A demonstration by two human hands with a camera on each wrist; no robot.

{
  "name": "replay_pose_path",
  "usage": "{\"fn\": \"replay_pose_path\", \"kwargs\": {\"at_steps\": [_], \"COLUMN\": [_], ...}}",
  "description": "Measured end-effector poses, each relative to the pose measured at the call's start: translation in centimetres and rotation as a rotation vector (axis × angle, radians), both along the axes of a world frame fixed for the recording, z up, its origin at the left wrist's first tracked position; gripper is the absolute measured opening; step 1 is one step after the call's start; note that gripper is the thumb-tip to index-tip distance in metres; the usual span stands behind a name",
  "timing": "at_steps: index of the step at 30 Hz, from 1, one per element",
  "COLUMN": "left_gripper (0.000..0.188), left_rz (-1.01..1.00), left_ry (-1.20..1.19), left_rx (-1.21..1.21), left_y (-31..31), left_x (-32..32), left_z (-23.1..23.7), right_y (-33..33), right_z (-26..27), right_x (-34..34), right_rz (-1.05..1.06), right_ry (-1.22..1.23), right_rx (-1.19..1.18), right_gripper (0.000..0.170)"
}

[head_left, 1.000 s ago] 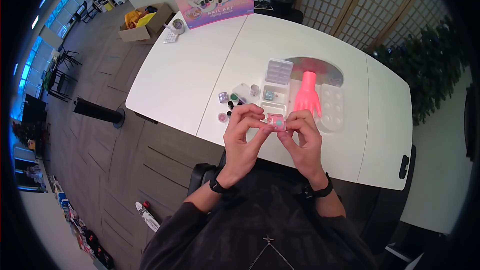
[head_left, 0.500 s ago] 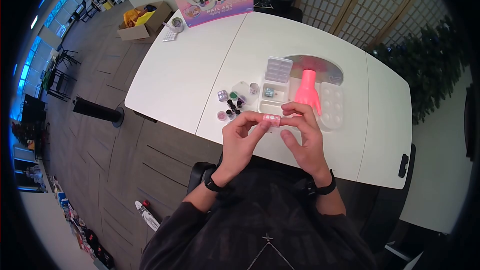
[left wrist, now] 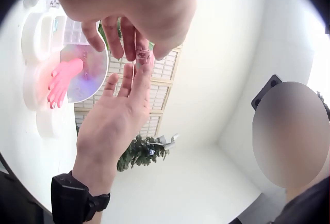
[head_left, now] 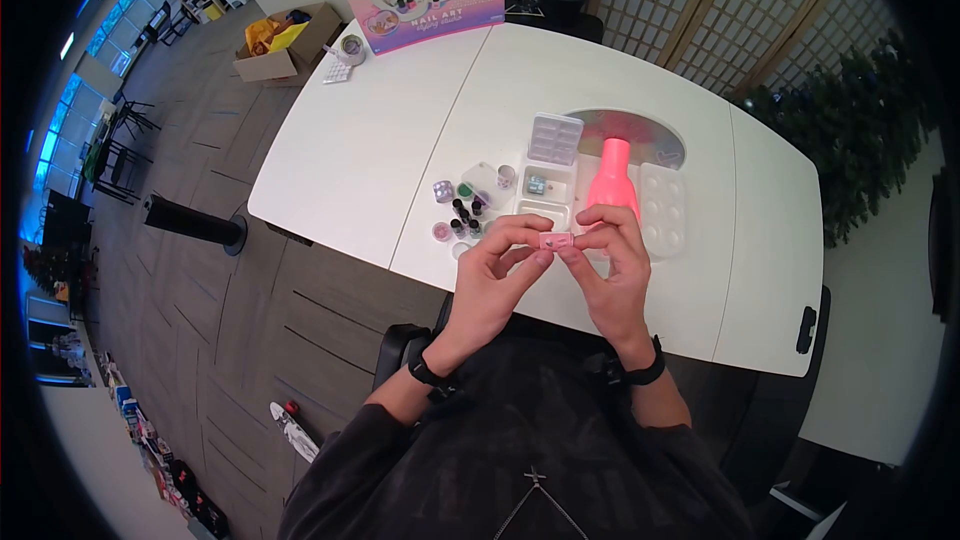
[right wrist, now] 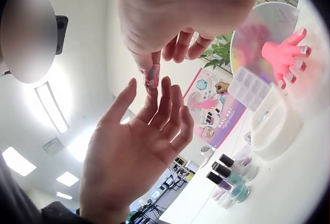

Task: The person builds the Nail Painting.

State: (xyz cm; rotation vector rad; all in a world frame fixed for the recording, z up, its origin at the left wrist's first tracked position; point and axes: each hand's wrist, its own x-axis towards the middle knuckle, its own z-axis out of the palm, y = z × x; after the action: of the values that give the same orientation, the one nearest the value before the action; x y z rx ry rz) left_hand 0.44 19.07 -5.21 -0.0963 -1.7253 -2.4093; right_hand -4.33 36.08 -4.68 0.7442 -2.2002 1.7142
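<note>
One small pink piece, markings too small to read, is pinched by left hand at nine o'clock, right hand at three, seemingly for steady two-ended control

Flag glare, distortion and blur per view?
Head: strong fisheye, white table edges bowed, corners black, print on the held pink piece too small to make out; left wrist: pale wall bright with little texture, dark corners, soft oval mask at right; right wrist: long ceiling light blown out, similar blurred oval upper left.
</note>
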Motion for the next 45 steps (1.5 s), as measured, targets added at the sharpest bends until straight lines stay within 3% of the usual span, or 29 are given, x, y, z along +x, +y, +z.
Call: {"fn": "replay_pose_path", "kwargs": {"at_steps": [8, 13, 16, 34, 42, 44, 45], "left_gripper": [0.004, 0.002, 0.004, 0.012, 0.021, 0.028, 0.028], "left_rz": [0.057, 0.037, -0.021, 0.050, 0.258, 0.367, 0.369], "left_ry": [-0.010, -0.084, -0.089, -0.072, 0.083, 0.332, 0.332], "left_rx": [-0.005, 0.029, 0.070, -0.262, -0.723, -1.387, -1.387], "left_y": [-0.1, -0.6, -0.8, 0.1, 0.3, -0.1, -0.1], "left_x": [0.0, 0.0, -0.1, -1.3, -6.1, -7.5, -8.0], "left_z": [-0.1, -0.2, -0.4, -1.6, -2.1, -3.8, -4.4], "right_y": [0.3, 0.4, 0.6, 1.5, 2.3, 1.9, 1.6], "right_z": [0.8, 0.7, 1.4, 0.5, 0.0, 0.1, -0.3], "right_x": [0.5, 0.3, -0.5, -1.1, -6.8, -8.0, -8.5], "right_rz": [0.063, -0.045, 0.057, 0.081, -0.022, -0.035, -0.034], "right_ry": [-0.031, 0.245, 0.449, 0.104, -0.017, -0.081, -0.079], "right_rx": [-0.011, 0.113, 0.252, 0.343, 0.410, 0.434, 0.434], "right_gripper": [0.015, 0.031, 0.035, 0.023, 0.019, 0.023, 0.023]}}
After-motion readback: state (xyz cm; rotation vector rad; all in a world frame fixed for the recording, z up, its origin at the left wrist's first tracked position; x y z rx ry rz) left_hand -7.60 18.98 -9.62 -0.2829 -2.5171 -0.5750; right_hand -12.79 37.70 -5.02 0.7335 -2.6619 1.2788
